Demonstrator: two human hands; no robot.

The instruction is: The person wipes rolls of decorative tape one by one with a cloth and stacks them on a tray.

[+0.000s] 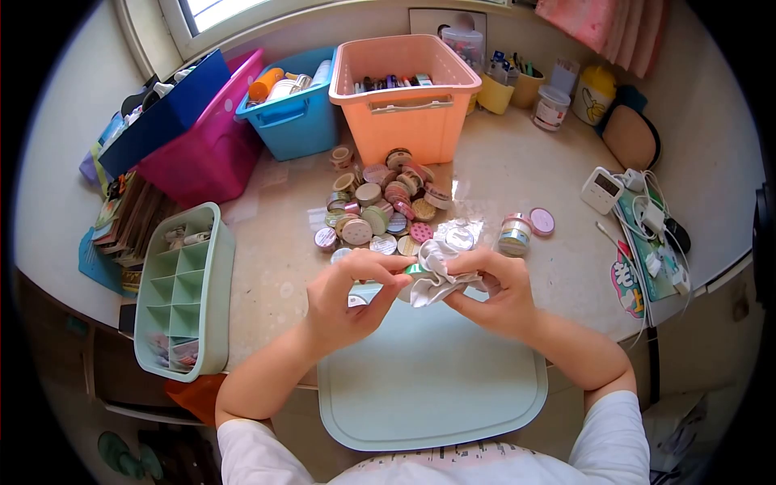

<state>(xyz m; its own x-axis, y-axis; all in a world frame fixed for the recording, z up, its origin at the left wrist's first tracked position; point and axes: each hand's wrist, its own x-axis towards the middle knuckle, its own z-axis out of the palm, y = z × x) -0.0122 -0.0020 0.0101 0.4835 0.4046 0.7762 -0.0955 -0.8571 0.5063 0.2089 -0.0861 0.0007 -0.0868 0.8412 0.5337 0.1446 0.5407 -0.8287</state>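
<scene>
Between the thumb and fingers of my left hand (352,295) is a small green roll of tape (413,269), mostly hidden by the cloth. My right hand (499,295) grips a crumpled white cloth (436,283), which presses against the roll. Just beyond both hands lies a heap of decorative tape rolls (376,198) in many colours, partly on clear plastic. A short stack of tape rolls (515,234) stands right of the heap, with a pink round piece (542,221) flat beside it. Below my hands is a pale green lid (432,396), overhanging the table's front edge.
A divided green organizer box (222,275) stands at the left. Along the back are a magenta bin (206,153), a blue basket (295,125) and an orange bin (404,121) holding pens. Cables and a white device (602,190) lie at the right, near a lidded jar (550,109).
</scene>
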